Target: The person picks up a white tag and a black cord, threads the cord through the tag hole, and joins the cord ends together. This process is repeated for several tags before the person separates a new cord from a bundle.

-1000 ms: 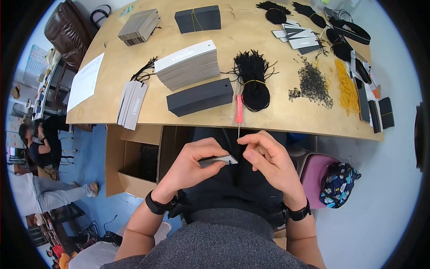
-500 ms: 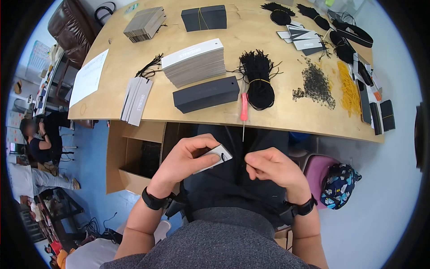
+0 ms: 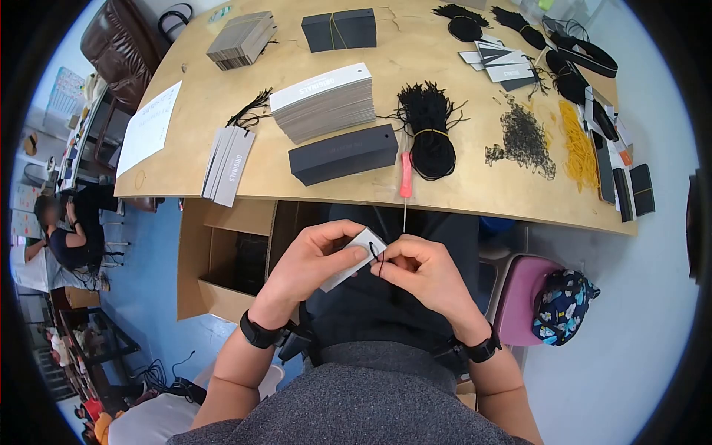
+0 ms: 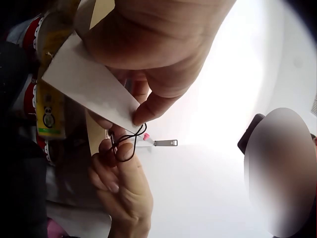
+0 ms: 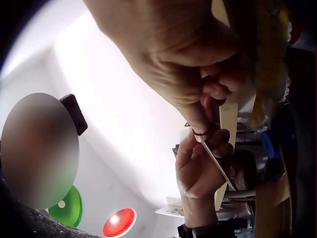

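Observation:
A pale card tag (image 3: 343,276) is pinched between thumb and fingers of my left hand (image 3: 300,267), tilted over the lap. A black cord (image 3: 381,264) passes through the hole at its upper end. My right hand (image 3: 426,278) pinches that cord close beside the tag. In the left wrist view the cord (image 4: 125,148) forms loose loops at the right fingertips, below the tag (image 4: 89,84). The right wrist view shows the tag (image 5: 218,163) edge-on, with the left hand (image 5: 198,173) behind it.
On the table (image 3: 245,170) stand a tall stack of grey tags (image 3: 326,107), a dark stack (image 3: 343,154), a black cord bundle (image 3: 432,137) and finished-looking corded tags (image 3: 228,167). A red-handled tool (image 3: 406,176) juts over the front edge. An open carton (image 3: 222,259) stands below.
The left hand has turned the tag so its face shows. My right hand moved away, then came back left to the tag and now pinches the cord.

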Motion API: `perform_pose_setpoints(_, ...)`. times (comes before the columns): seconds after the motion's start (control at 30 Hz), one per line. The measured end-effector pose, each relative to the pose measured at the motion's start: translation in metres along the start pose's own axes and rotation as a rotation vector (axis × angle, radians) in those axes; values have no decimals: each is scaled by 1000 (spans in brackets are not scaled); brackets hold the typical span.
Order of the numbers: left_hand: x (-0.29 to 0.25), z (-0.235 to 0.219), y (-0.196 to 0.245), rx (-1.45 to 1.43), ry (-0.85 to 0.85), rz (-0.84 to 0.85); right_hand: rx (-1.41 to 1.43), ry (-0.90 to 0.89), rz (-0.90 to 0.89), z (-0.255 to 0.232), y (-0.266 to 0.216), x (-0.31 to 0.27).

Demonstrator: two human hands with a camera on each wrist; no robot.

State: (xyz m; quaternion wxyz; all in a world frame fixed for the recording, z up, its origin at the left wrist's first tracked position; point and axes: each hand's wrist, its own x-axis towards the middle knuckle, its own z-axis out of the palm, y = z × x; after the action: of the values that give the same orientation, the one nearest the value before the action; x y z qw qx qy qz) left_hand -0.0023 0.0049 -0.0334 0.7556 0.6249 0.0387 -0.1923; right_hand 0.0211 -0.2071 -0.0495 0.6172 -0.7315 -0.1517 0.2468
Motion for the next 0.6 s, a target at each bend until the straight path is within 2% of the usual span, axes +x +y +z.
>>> perform_pose_setpoints(0.03,0,-1,1,0,1,1,0,-1,-1,1,1,-2)
perform_pose_setpoints(0.1,-1,-1,3,23,32,9,334,32,22,0,3,-5)
perform_pose_setpoints(0.13,-1,-1,4,22,34,9,334,29,22,-2,3,-6)
perform_pose_setpoints(0.2,-2,1,9,143,40,56,468,168,-84,-9,2,-10)
perform_pose_setpoints(0.27,-4,3,13,129,-3,39,483,137,-79,-19,3,-13)
perform_pose_setpoints(0.33,-4,5,13,115,-47,23,848,111,-104,-26,-3,-12)
perform_pose_setpoints(0.4,-4,5,11,151,-108,98,782,144,-111,-40,1,-13)
perform_pose_setpoints(0.5,-6,4,14,277,-99,176,843,-126,-21,-52,0,-17)
perform_pose_setpoints(0.53,-6,1,16,278,-99,175,844,-127,-21,-54,2,-18)
perform_pose_setpoints(0.6,-8,-4,20,339,-229,210,1007,-215,35,-58,7,-20)
